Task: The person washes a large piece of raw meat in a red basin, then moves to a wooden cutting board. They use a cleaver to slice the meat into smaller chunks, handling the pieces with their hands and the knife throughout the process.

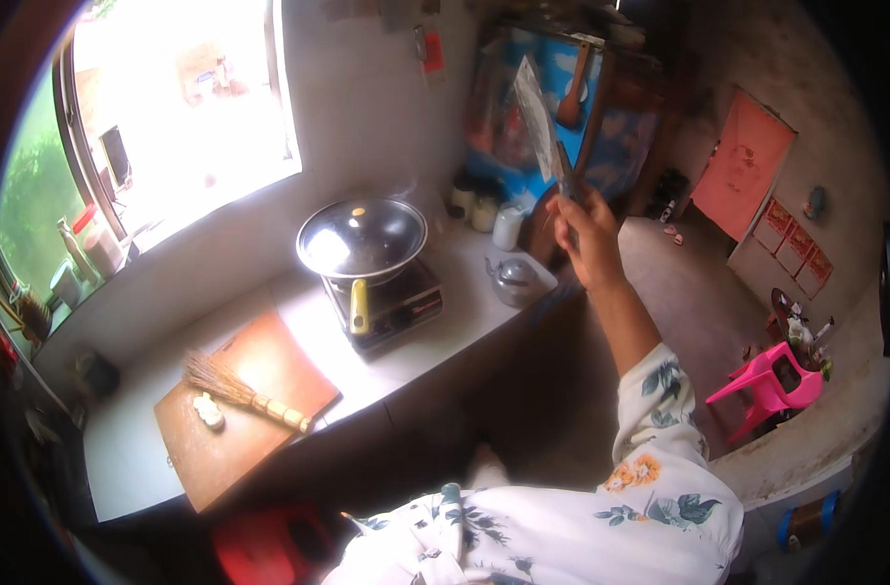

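My right hand (587,230) is raised at the right of the counter, its fingers closed round the handle of a cleaver (536,117). The blade points up, in front of a blue cabinet where a wooden spatula (573,91) hangs. My left hand is out of view. On the counter, a wooden cutting board (269,351) bears a straw hand brush (229,384) and a piece of ginger, or something like it (209,411). Right of the board, a wok with a glass lid (372,241) and a yellow-green handle (359,307) stands on a portable stove (408,307).
A small metal kettle (514,281) stands by the counter's right end, near a white jar (507,227) and other jars. Bottles and cups line the window sill. A red plastic stool (258,548) is below the counter; a pink plastic chair (774,384) stands at the right.
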